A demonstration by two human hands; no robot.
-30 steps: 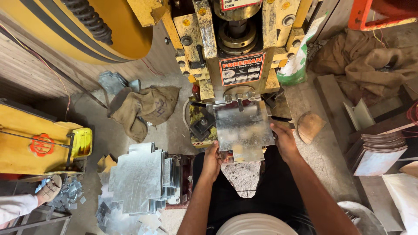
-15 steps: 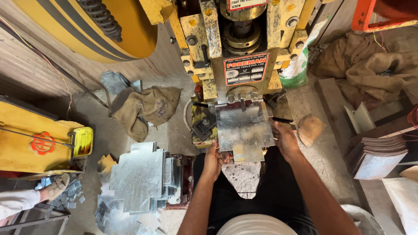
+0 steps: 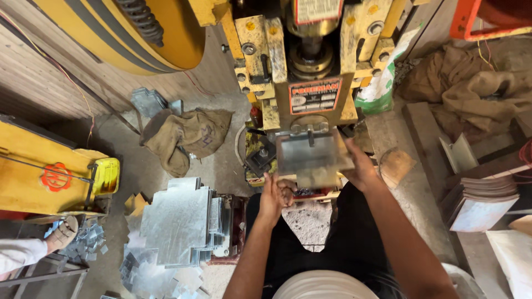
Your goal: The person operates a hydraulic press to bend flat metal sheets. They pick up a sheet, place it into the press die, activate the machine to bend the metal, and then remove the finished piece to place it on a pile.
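Note:
A grey sheet-metal blank (image 3: 310, 155) lies under the ram of a yellow press machine (image 3: 310, 66). My right hand (image 3: 357, 166) grips the blank's right edge. My left hand (image 3: 274, 194) sits at its lower left corner, fingers curled near the edge; whether it holds the sheet I cannot tell. The blank looks blurred. A stack of cut galvanised sheets (image 3: 180, 221) lies on the floor to my left.
A large yellow flywheel (image 3: 127, 33) is at upper left. Burlap sacks lie on the floor (image 3: 188, 135) and at right (image 3: 476, 88). Finished metal pieces (image 3: 482, 199) are stacked at right. Another person's foot (image 3: 58, 232) shows at lower left by small scraps.
The view has shifted slightly. My right hand has moved up along the blank's right edge, and the blank has slid a little further under the press.

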